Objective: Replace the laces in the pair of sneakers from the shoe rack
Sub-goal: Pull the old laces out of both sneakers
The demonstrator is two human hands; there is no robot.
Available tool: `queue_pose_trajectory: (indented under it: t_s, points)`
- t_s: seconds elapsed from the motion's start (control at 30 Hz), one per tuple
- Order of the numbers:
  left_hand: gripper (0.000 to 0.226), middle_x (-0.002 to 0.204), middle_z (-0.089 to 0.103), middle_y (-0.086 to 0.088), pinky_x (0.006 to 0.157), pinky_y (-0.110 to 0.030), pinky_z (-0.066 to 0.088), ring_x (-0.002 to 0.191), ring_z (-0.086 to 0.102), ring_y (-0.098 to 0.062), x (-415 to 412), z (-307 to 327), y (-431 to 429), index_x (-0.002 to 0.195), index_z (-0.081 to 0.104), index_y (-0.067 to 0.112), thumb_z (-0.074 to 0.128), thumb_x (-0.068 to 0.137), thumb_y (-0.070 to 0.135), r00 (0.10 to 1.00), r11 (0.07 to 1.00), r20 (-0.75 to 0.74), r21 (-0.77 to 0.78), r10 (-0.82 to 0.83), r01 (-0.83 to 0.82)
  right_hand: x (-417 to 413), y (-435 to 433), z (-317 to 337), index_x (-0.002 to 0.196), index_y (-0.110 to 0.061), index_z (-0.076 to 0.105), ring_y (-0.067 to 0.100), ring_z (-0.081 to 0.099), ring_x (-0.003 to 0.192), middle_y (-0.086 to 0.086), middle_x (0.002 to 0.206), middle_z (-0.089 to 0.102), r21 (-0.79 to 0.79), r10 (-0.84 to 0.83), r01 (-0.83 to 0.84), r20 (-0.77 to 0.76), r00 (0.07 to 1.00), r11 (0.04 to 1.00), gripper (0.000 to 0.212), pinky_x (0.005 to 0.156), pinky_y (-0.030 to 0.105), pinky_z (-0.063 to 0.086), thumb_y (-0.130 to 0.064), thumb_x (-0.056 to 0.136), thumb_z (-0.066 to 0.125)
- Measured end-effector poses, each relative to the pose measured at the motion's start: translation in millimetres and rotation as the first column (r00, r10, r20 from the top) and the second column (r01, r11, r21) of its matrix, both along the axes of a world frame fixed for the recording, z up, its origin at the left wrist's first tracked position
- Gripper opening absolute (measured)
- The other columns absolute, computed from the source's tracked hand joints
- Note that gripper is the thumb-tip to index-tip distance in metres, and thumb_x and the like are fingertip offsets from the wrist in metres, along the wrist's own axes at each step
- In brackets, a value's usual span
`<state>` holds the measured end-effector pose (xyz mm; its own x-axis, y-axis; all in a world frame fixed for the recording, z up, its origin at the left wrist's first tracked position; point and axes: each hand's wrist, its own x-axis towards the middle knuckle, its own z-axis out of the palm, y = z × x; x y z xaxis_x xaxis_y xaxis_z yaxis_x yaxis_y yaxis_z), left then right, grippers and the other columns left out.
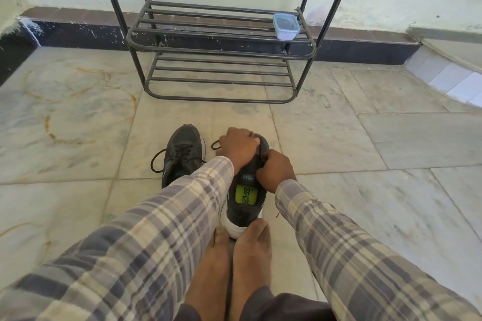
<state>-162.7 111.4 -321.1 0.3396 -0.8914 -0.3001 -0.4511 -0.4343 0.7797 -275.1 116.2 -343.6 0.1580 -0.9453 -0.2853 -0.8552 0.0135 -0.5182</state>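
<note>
Two dark grey sneakers with white soles stand on the marble floor, toes pointing away from me. The left sneaker (182, 151) sits alone with its black lace untied and looped out to its left. The right sneaker (246, 195) shows a green insole label, and its heel rests against my bare feet (242, 255). My left hand (238, 148) curls over this shoe's toe and lace area, holding black lace (216, 144) that loops out to the left. My right hand (276, 169) pinches lace at the shoe's tongue. Most of this shoe's lacing is hidden under my hands.
A black metal shoe rack (221, 52) stands against the wall ahead, its shelves bare except for a small lidded plastic box (285, 26) on the middle shelf at right. A raised tiled step (453, 81) lies at far right.
</note>
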Motion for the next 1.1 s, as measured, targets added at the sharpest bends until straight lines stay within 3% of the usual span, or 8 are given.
queue_pose_trajectory:
  t_s: [0.13, 0.27, 0.37, 0.5, 0.57, 0.7, 0.8, 1.1]
  points:
    - [0.017, 0.078, 0.071, -0.011, 0.081, -0.041, 0.055, 0.081, 0.064, -0.029, 0, 4, -3, 0.084, 0.06, 0.009, 0.053, 0.097, 0.016, 0.667, 0.938, -0.693, 0.039, 0.273, -0.344, 0, -1, 0, 0.118, -0.009, 0.058, 0.031, 0.062, 0.102, 0.012, 0.114, 0.063, 0.003, -0.012, 0.012, 0.011, 1.0, 1.0, 0.037, 0.086, 0.039, 0.055, -0.011, 0.081, 0.062]
    - [0.017, 0.109, 0.063, -0.011, 0.091, -0.045, 0.047, 0.105, 0.058, -0.034, -1, -3, -1, 0.109, 0.056, 0.016, 0.047, 0.099, 0.027, 0.975, 0.985, 0.156, -0.037, -0.158, 0.166, 0, -1, -2, 0.117, -0.009, 0.058, 0.03, 0.062, 0.102, 0.013, 0.115, 0.063, -0.001, -0.019, 0.019, 0.013, 1.0, 1.0, 0.034, 0.082, 0.036, 0.053, -0.011, 0.083, 0.061]
    - [0.024, 0.12, 0.057, -0.002, 0.098, -0.044, 0.036, 0.116, 0.042, -0.028, -3, 4, 3, 0.117, 0.059, 0.022, 0.049, 0.096, 0.031, 0.521, 0.869, 0.713, 0.272, -0.47, 0.412, -1, -2, -3, 0.111, -0.007, 0.06, 0.031, 0.063, 0.099, 0.014, 0.111, 0.065, -0.017, -0.001, 0.001, 0.013, 1.0, 1.0, 0.026, 0.077, 0.033, 0.05, -0.01, 0.085, 0.06]
    - [0.02, 0.118, 0.06, 0.001, 0.097, -0.044, 0.032, 0.119, 0.04, -0.026, -4, 5, 4, 0.111, 0.064, 0.023, 0.056, 0.095, 0.032, 0.242, 0.833, 0.837, 0.369, -0.491, 0.413, 0, -2, -6, 0.11, -0.008, 0.061, 0.029, 0.064, 0.095, 0.013, 0.108, 0.067, -0.015, -0.007, 0.007, 0.026, 1.0, 1.0, 0.028, 0.08, 0.036, 0.055, -0.011, 0.083, 0.062]
    - [0.025, 0.12, 0.056, 0.0, 0.095, -0.044, 0.033, 0.118, 0.041, -0.027, -2, 3, 2, 0.116, 0.063, 0.023, 0.053, 0.095, 0.033, 0.318, 0.842, 0.821, 0.316, -0.474, 0.438, 0, -2, -6, 0.11, -0.008, 0.061, 0.029, 0.064, 0.094, 0.013, 0.108, 0.067, -0.017, -0.002, 0.002, 0.025, 1.0, 1.0, 0.028, 0.078, 0.036, 0.055, -0.011, 0.082, 0.062]
    - [0.021, 0.111, 0.059, -0.008, 0.088, -0.043, 0.048, 0.106, 0.054, -0.032, 3, -5, -3, 0.104, 0.07, 0.021, 0.055, 0.093, 0.031, 0.962, 0.997, 0.27, -0.041, -0.048, 0.061, -1, -3, -6, 0.112, -0.007, 0.06, 0.03, 0.063, 0.097, 0.013, 0.109, 0.065, -0.012, -0.007, 0.008, 0.03, 1.0, 1.0, 0.03, 0.078, 0.035, 0.053, -0.01, 0.082, 0.06]
    - [0.017, 0.083, 0.064, -0.009, 0.071, -0.034, 0.052, 0.083, 0.061, -0.029, 12, -3, -4, 0.088, 0.069, 0.013, 0.057, 0.094, 0.022, 0.949, 0.963, -0.228, -0.109, 0.216, -0.245, -1, -4, -8, 0.113, -0.009, 0.059, 0.029, 0.063, 0.097, 0.012, 0.11, 0.065, 0.0, -0.018, 0.018, 0.017, 1.0, 1.0, 0.032, 0.083, 0.039, 0.056, -0.012, 0.081, 0.062]
    - [0.02, 0.096, 0.068, -0.009, 0.08, -0.033, 0.052, 0.093, 0.064, -0.026, -11, 19, -7, 0.106, 0.074, 0.006, 0.061, 0.095, 0.018, 0.968, 0.967, 0.113, -0.098, -0.222, 0.233, 1, -3, -8, 0.116, -0.009, 0.061, 0.03, 0.064, 0.099, 0.012, 0.112, 0.066, -0.011, -0.039, 0.039, 0.007, 0.999, 0.999, 0.034, 0.079, 0.034, 0.054, -0.011, 0.082, 0.059]
